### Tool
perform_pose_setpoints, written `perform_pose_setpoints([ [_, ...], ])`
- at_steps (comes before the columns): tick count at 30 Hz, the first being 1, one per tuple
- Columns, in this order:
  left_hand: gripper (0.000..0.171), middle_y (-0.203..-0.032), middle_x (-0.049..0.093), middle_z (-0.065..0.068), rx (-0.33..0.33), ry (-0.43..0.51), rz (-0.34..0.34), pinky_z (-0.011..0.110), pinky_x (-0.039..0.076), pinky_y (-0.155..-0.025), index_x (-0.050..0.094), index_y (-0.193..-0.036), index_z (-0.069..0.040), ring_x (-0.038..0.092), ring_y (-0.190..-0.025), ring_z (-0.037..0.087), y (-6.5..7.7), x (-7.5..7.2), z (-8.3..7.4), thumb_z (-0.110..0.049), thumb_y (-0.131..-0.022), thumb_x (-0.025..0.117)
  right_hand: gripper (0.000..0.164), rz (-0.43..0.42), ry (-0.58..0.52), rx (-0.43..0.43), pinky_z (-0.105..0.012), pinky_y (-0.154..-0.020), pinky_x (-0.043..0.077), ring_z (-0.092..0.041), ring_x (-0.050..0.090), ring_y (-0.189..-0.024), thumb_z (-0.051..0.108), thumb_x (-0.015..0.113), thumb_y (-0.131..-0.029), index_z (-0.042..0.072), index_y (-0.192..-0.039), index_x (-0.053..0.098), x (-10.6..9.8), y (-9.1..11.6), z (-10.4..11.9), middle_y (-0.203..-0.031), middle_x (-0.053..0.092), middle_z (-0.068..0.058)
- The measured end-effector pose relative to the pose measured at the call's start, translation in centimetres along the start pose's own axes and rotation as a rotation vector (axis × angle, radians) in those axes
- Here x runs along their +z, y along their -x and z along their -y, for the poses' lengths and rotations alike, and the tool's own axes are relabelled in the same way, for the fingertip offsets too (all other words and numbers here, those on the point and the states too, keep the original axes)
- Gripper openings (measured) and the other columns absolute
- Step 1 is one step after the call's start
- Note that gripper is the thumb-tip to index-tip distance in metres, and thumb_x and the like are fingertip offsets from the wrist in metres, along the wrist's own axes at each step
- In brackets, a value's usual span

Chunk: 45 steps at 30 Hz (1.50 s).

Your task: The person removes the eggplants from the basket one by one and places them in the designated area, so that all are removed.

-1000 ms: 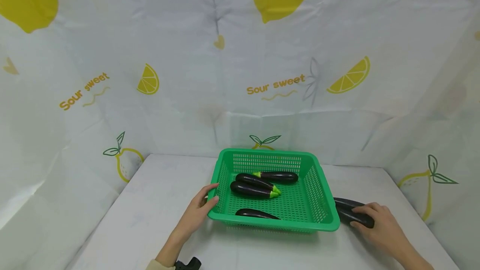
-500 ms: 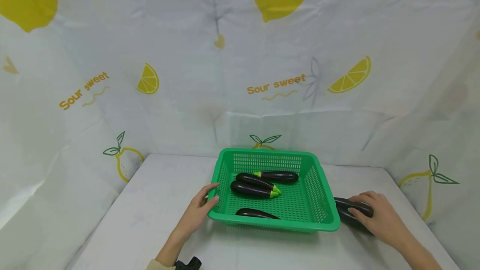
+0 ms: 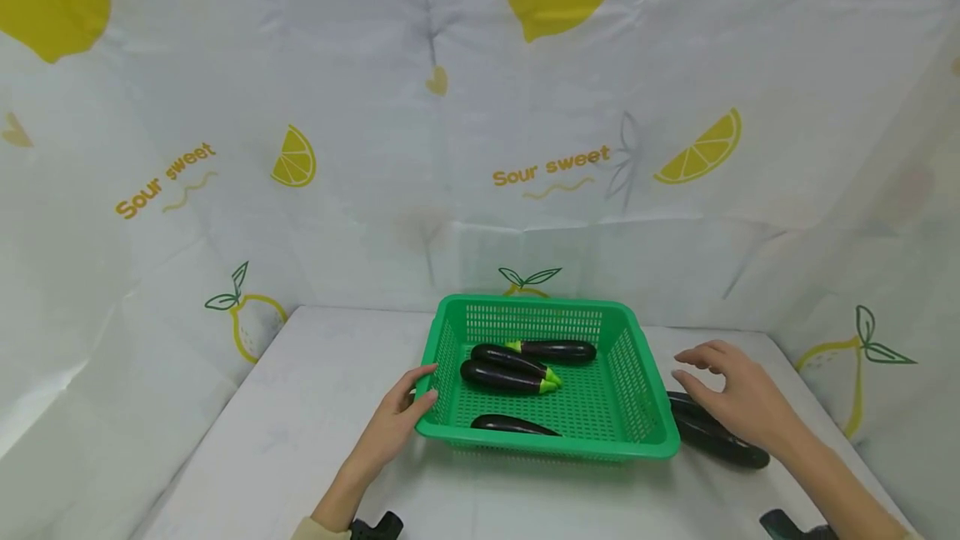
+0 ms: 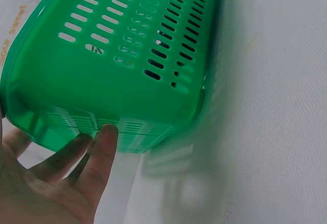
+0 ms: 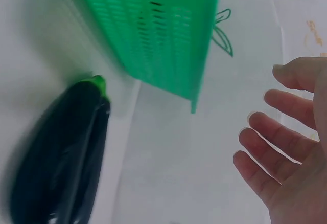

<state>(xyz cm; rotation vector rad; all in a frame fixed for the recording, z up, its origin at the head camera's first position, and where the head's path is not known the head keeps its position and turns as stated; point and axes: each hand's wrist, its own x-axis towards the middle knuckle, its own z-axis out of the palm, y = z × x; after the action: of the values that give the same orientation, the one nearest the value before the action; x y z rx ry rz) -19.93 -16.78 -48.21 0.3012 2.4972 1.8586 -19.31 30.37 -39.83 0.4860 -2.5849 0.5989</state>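
A green plastic basket stands on the white table, with several dark eggplants inside it. My left hand grips the basket's left rim; in the left wrist view its fingers lie against the outside wall. Over on the right, my right hand hovers above two eggplants lying side by side beside the basket. It holds nothing, and its fingers are spread loosely apart. The right wrist view shows the eggplants with one green cap, apart from the hand. The basket hides their far ends in the head view.
A white sheet printed with lemons and lettering hangs behind the table and at its sides. The white tabletop extends left of the basket. Dark wrist devices show at the lower edge.
My right hand has let go of the eggplants and risen up and away from them. They lie slightly shifted on the table. The left hand and basket stay in place.
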Motion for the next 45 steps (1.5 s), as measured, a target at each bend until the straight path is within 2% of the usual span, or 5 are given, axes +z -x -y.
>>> perform_pose_setpoints([
  [6,0.051,-0.160,0.036,0.018,0.003,0.008,0.005,0.061,0.035,-0.111,0.047,-0.152,-0.022,0.039,-0.143,0.043,0.0,0.0,-0.1,-0.037,-0.105,0.058,0.022,-0.005,-0.018,-0.047,-0.050,-0.073,0.053,-0.032,0.065,-0.094,0.017,0.077,-0.092,0.006,-0.110,0.073,-0.7,-2.3,1.9,-0.106,0.067,-0.009],
  [15,0.050,-0.157,0.039,0.019,0.015,0.008,-0.014,0.058,0.040,-0.108,0.048,-0.151,-0.018,0.045,-0.139,0.041,-0.1,-0.2,-0.3,-0.034,-0.105,0.059,0.022,0.002,-0.095,-0.077,-0.041,-0.077,0.055,-0.027,0.064,-0.093,0.019,0.073,-0.096,0.005,-0.112,0.073,-0.9,-5.9,4.3,-0.106,0.068,-0.009],
  [21,0.051,-0.157,0.039,0.019,0.012,-0.002,-0.015,0.059,0.040,-0.108,0.048,-0.151,-0.018,0.045,-0.139,0.042,0.0,-0.3,-0.1,-0.036,-0.104,0.059,0.023,0.035,-0.180,-0.043,-0.040,-0.080,0.054,-0.023,0.063,-0.093,0.022,0.070,-0.098,0.005,-0.113,0.072,0.2,-7.9,5.0,-0.108,0.068,-0.007],
  [29,0.051,-0.158,0.038,0.018,-0.006,0.007,-0.015,0.059,0.039,-0.108,0.048,-0.151,-0.022,0.045,-0.140,0.042,-0.1,-0.2,0.1,-0.039,-0.104,0.059,0.031,0.110,-0.295,0.019,-0.046,-0.089,0.053,-0.033,0.063,-0.105,0.024,0.068,-0.100,0.001,-0.121,0.069,1.5,-10.1,5.9,-0.119,0.066,-0.017],
  [45,0.050,-0.159,0.037,0.018,-0.012,0.014,0.006,0.059,0.037,-0.110,0.048,-0.151,-0.021,0.043,-0.141,0.042,0.0,0.1,-0.1,-0.036,-0.105,0.059,0.038,0.157,-0.482,0.135,-0.050,-0.089,0.051,-0.035,0.061,-0.110,0.026,0.070,-0.099,0.001,-0.126,0.066,6.7,-11.6,4.7,-0.125,0.064,-0.020],
])
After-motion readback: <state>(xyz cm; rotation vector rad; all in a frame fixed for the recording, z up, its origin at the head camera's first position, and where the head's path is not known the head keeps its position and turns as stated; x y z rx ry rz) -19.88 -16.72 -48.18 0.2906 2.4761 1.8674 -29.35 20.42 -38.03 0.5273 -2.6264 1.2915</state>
